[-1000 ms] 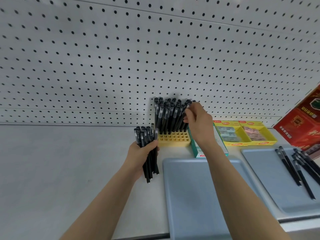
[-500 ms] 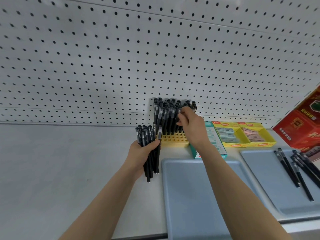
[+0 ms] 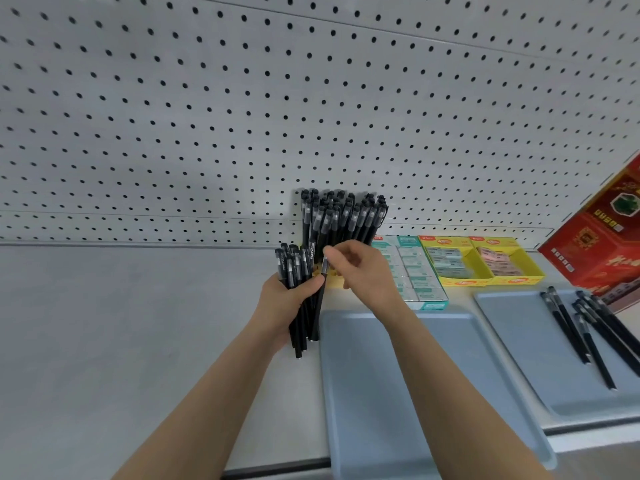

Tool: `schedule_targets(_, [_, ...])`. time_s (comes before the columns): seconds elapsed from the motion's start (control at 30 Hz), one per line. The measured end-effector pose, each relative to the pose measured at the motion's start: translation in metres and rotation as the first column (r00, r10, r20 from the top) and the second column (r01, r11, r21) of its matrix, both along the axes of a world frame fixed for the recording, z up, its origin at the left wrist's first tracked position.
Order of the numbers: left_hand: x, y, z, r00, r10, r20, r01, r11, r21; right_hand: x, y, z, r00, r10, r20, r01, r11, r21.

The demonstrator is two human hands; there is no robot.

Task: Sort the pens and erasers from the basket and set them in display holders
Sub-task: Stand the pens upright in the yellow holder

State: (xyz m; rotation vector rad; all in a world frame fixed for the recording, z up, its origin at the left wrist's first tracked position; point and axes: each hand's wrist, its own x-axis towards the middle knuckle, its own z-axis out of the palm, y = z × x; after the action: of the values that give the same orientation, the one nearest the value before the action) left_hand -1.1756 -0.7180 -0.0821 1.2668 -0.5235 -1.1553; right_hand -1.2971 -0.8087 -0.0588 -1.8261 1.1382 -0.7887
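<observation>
Nothing is reading clearly from here: white print is running along the pens (image 3: 312,252), and labels are showing on the yellow eraser boxes (image 3: 485,280) and the far-right red carton (image 3: 595,251), all too blurred.

Shelf (image 3: 121,323) L free; pen holder (image 3: 335,279), eraser boxes (image 3: 481,265) block back R.

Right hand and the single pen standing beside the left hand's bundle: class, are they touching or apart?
Touching. The head view shows the right hand pinching the top of that pen, with no gap between them; the left hand grips the bundle.
</observation>
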Motion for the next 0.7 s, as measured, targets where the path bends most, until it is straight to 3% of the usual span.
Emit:
schedule_targets(0.23, [-0.001, 0.002, -0.003, 0.999, -0.030, -0.025, 0.030, 1.000, -0.009, -0.010, -0.002, 0.001, 0.990, 0.006, 0.138, -0.032, 0.981, 0.192])
schedule_targets(0.37, [0.002, 0.003, -0.004, 0.998, -0.005, -0.056, 0.006, 1.000, 0.016, -0.023, -0.019, 0.016, 0.986, -0.167, 0.011, 0.167, 0.984, -0.066])
schedule_targets(0.47, [0.002, 0.004, -0.002, 0.994, 0.005, -0.108, -0.001, 0.999, 0.032, -0.028, -0.033, 0.026, 0.959, -0.280, 0.036, 0.279, 0.923, -0.263])
schedule_targets(0.57, [0.001, 0.005, 0.000, 0.991, 0.014, -0.131, -0.008, 0.999, 0.041, -0.027, -0.038, 0.034, 0.955, -0.288, 0.064, 0.291, 0.885, -0.362])
schedule_targets(0.7, [0.001, 0.005, 0.000, 0.991, 0.025, -0.132, -0.019, 0.999, 0.048, -0.021, -0.036, 0.035, 0.968, -0.239, 0.074, 0.249, 0.895, -0.369])
